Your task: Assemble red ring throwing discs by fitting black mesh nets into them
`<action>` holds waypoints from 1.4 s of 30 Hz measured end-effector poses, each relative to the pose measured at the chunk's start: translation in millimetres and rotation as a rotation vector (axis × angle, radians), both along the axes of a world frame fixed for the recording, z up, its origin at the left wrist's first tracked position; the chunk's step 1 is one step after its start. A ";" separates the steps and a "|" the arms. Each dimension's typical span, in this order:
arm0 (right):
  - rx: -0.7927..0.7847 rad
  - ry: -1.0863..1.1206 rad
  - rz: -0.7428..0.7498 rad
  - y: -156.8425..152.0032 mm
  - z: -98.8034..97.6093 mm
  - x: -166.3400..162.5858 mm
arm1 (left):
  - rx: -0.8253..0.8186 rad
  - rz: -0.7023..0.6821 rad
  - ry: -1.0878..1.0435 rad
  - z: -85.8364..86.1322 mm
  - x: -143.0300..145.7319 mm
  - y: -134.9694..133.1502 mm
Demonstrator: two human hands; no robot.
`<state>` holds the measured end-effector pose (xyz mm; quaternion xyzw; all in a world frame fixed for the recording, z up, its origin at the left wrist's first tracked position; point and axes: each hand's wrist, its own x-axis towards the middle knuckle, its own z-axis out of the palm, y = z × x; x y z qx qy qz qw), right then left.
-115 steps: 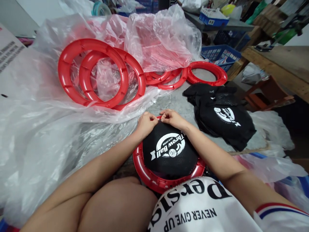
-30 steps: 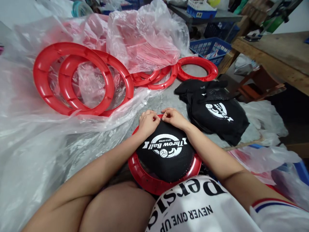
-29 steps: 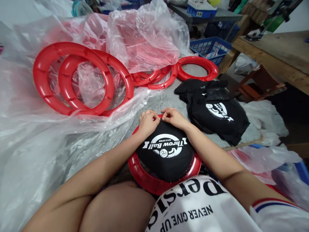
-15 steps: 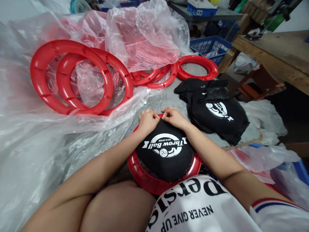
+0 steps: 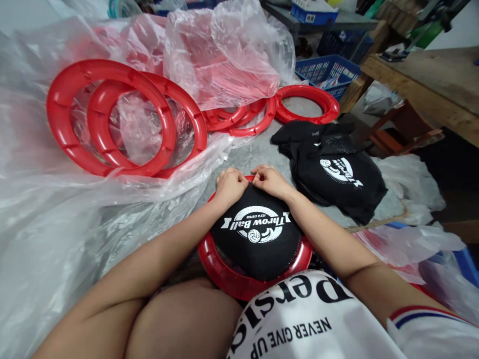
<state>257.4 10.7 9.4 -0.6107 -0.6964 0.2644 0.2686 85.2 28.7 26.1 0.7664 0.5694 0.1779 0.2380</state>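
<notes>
In the head view, the ring (image 5: 228,278) lies in front of the person, its near edge partly hidden by the shirt (image 5: 295,319). The black cloth (image 5: 258,259) covers most of it, leaving the lower-left rim bare. At the far edge, the left hand (image 5: 231,186) and right hand (image 5: 271,181) sit just apart, fingertips pinched together on the cloth. Beyond them, a strip of grey surface (image 5: 258,149) runs between plastic film (image 5: 56,214) on the left and a black pile (image 5: 307,174) on the right. Red hoops (image 5: 57,107) stand farther back; a blue basket (image 5: 318,70) and wooden bench (image 5: 441,80) lie behind.
</notes>
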 end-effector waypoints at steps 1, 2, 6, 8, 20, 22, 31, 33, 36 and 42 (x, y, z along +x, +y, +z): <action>0.001 0.000 -0.001 -0.2 0.5 -0.2 | -0.007 0.006 0.014 1.3 0.9 0.3; 0.003 0.001 -0.004 -0.3 0.8 -0.4 | -0.013 0.013 0.027 2.6 1.8 0.7; 0.003 -0.028 -0.026 -0.4 0.6 -2.7 | -0.005 0.010 0.063 3.2 3.9 2.9; 0.011 -0.066 -0.036 -0.8 0.8 -4.0 | 0.004 -0.002 0.054 0.5 2.5 5.4; 0.040 -0.008 -0.020 4.9 -10.5 6.5 | 0.111 -0.067 -0.213 -6.8 -36.5 -3.1; 0.031 -0.006 0.004 6.9 -8.5 8.2 | 0.132 -0.074 -0.153 -6.5 -41.2 -9.3; -0.040 -0.090 0.222 22.9 30.0 -7.4 | 0.128 -0.089 -0.068 -6.8 -39.6 -12.3; -0.087 -0.066 0.246 24.5 29.3 -12.8 | 0.119 -0.094 -0.055 -6.9 -37.0 -10.0; -0.142 0.024 0.236 23.1 20.6 -16.5 | 0.102 -0.097 -0.056 -8.6 -34.3 -5.4; -0.132 0.149 0.189 19.9 9.5 -14.9 | 0.062 -0.055 -0.132 -15.0 -32.8 1.3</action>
